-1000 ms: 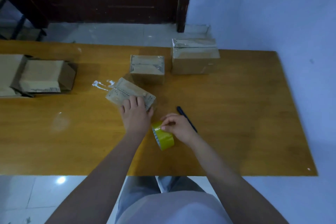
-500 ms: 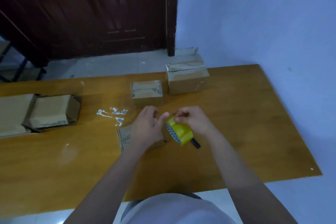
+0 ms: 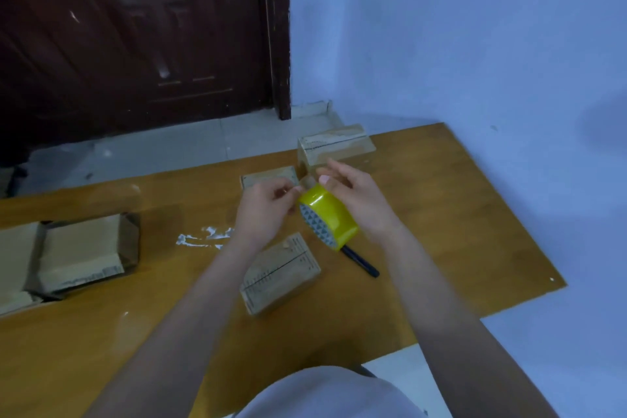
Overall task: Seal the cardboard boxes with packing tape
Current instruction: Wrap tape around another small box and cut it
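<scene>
A yellow roll of packing tape (image 3: 330, 215) is held in the air above the wooden table (image 3: 458, 224). My right hand (image 3: 359, 200) grips the roll from the right side. My left hand (image 3: 263, 212) pinches the loose tape end at the top of the roll. Below my hands a small flat cardboard box (image 3: 281, 273) lies on the table with its seam facing up. Two more small boxes stand behind my hands, one (image 3: 268, 176) at the middle and a taller one (image 3: 334, 146) at the back right.
A black pen (image 3: 361, 262) lies on the table right of the near box. Opened, flattened cardboard boxes (image 3: 78, 253) lie at the left. White scraps (image 3: 203, 237) are stuck to the tabletop. A dark door and a blue wall are behind the table.
Both hands lifted the tape roll higher off the table. My left hand left the near box and now pinches the tape end. The camera tilted upward.
</scene>
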`<action>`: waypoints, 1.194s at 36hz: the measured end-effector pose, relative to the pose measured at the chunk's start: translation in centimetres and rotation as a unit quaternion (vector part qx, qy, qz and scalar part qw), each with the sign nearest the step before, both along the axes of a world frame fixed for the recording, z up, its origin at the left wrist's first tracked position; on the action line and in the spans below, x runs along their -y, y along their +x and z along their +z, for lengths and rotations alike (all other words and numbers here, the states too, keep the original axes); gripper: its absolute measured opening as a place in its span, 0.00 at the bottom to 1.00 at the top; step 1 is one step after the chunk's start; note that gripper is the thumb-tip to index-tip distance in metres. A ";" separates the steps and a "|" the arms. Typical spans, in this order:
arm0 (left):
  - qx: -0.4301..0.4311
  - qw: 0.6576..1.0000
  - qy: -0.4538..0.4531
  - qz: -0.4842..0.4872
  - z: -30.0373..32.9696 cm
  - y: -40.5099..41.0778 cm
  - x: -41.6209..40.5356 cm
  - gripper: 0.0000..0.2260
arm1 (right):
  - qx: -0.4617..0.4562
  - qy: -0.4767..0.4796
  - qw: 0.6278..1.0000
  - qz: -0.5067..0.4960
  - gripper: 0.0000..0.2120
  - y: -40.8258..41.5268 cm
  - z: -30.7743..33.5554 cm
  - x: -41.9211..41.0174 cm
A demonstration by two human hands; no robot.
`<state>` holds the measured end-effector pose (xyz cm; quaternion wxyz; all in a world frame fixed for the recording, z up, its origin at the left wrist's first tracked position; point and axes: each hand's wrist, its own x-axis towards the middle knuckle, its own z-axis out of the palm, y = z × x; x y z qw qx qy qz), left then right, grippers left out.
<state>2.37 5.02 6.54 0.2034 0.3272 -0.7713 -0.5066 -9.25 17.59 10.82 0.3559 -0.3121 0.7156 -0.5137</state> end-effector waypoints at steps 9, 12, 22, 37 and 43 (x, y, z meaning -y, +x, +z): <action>-0.013 0.975 0.219 -0.039 -0.4 -1.0 0.2 0.13 | 0.042 -0.015 0.999 0.022 0.06 1.9 1.0 -3.5; -0.010 0.983 0.182 -0.024 -0.6 -1.5 1.4 0.14 | 0.019 0.024 0.999 -0.010 0.08 2.4 -0.3 -4.4; 0.059 0.990 0.126 0.021 -5.1 -0.1 1.3 0.11 | -0.238 0.377 0.895 0.015 0.23 4.7 -4.8 -6.0; 0.133 0.988 0.070 0.036 -10.3 1.1 0.1 0.09 | -0.221 0.413 0.882 0.055 0.21 5.3 -9.7 -6.1; 0.125 0.986 0.098 0.057 -10.8 0.4 0.4 0.11 | -0.211 0.397 0.892 0.047 0.21 4.8 -10.6 -5.7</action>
